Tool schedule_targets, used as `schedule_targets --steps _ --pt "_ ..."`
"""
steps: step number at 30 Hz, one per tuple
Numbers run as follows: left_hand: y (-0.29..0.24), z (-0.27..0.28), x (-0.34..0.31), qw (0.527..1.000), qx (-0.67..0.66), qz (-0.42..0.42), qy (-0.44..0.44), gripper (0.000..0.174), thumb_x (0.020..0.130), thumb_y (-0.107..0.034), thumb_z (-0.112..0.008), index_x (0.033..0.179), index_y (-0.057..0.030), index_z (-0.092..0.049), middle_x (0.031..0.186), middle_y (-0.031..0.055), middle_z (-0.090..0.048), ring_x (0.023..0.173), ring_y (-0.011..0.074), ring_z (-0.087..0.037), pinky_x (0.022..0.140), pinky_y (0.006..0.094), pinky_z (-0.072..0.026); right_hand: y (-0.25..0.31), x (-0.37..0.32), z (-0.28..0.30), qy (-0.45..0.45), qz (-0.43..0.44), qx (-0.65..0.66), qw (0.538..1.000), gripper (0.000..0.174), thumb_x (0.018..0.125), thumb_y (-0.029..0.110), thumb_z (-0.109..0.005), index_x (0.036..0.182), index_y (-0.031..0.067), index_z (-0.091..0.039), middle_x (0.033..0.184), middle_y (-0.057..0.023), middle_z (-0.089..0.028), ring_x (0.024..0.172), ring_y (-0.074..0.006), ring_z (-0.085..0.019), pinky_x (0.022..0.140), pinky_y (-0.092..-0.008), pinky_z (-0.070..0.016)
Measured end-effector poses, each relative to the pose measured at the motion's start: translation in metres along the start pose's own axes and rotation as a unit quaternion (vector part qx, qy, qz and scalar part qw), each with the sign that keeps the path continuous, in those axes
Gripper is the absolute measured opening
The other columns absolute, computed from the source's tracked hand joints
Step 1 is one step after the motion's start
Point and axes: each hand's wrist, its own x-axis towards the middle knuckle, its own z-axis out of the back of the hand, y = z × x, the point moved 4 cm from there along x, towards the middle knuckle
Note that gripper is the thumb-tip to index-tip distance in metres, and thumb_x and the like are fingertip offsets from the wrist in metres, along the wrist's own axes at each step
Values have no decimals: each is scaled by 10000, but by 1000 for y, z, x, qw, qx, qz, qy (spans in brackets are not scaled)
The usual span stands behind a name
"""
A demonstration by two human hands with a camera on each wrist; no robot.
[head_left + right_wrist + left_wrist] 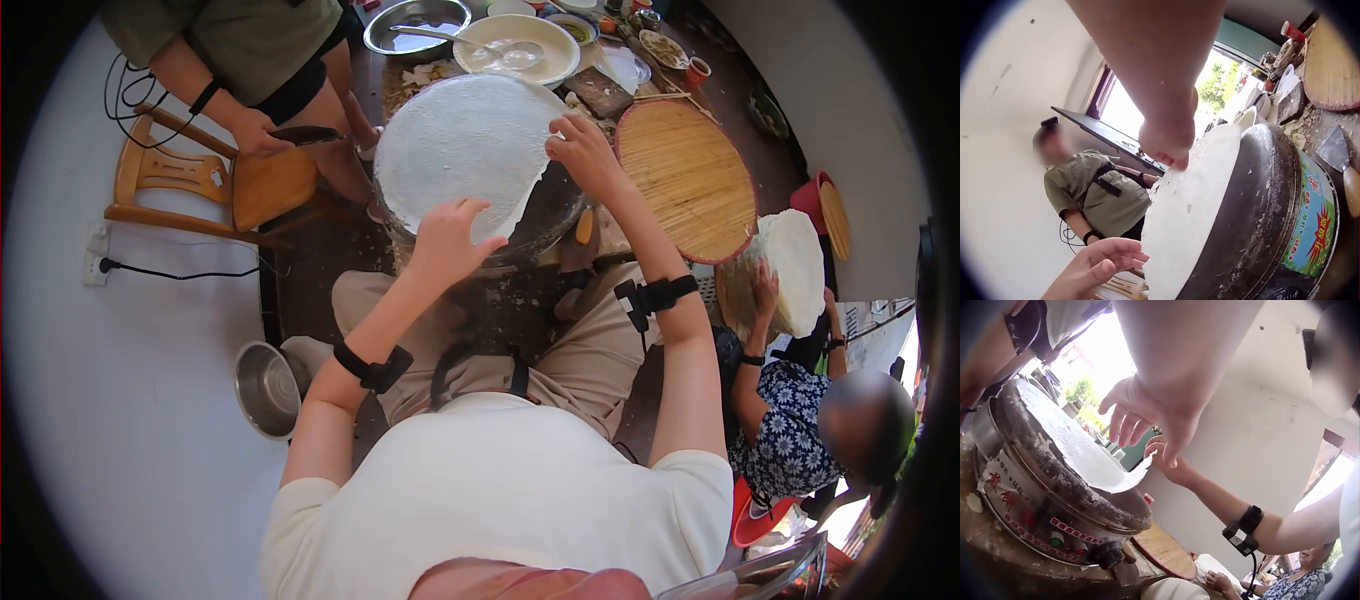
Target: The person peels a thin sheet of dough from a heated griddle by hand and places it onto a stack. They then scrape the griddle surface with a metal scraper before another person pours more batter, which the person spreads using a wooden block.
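Observation:
A large, thin white pancake (455,140) covers most of a round electric griddle (553,205), whose dark plate shows at the near right. My right hand (582,155) pinches the pancake's right edge between thumb and fingers. In the left wrist view that edge of the pancake (1132,481) is raised off the plate. My left hand (450,240) hovers at the near edge, thumb and fingers spread and holding nothing. Control knobs and red lettering mark the side of the griddle (1054,512) facing me.
Right of the griddle lie a scraper (1335,149) and a round woven board (685,180). Behind stand a bowl of white batter (550,65) with a ladle and a metal basin (385,38). One person stands at left by a wooden chair (180,175); another handles stacked white sheets (795,270).

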Motion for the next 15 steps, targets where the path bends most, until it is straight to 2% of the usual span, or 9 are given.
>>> schedule_targets --steps 1,4,7,10,13,15 --pt "3 -2 5 1000 12 9 -6 404 703 -307 -747 990 -49 -628 900 127 -641 860 331 -600 748 401 -474 2 9 1 -15 14 0 1000 50 710 106 -612 717 75 -573 941 -48 -526 989 -223 -501 846 -355 -420" --pt "15 -6 15 998 48 48 14 417 674 -322 -776 962 -62 -623 892 103 -653 848 295 -624 725 379 -488 3 31 -1 -35 34 -5 999 42 706 111 -594 710 78 -568 929 -42 -514 981 -215 -495 840 -347 -414" --pt "23 -5 22 995 40 88 34 339 702 -325 -743 912 -83 -630 836 80 -656 750 296 -631 678 388 -492 2 50 -3 -28 48 -10 998 41 705 116 -593 716 80 -577 929 -35 -506 984 -206 -488 830 -340 -412" --pt "37 -5 25 991 42 126 11 212 731 -278 -698 824 -97 -639 743 73 -657 694 281 -639 630 383 -495 0 64 -5 -11 64 -17 998 44 704 121 -593 730 86 -586 930 -30 -501 984 -200 -483 817 -334 -413" --pt "50 -1 30 988 52 144 6 148 745 -215 -666 773 -71 -650 697 81 -650 657 250 -645 604 353 -502 0 70 -4 -7 69 -31 997 48 710 123 -603 739 87 -590 932 -28 -501 984 -198 -483 816 -331 -413" --pt "54 7 39 990 69 124 -6 132 741 -206 -656 751 -75 -656 687 84 -650 651 247 -646 595 352 -502 -3 72 -3 -16 60 -31 998 51 717 123 -614 744 85 -591 935 -30 -503 983 -202 -487 816 -334 -417"
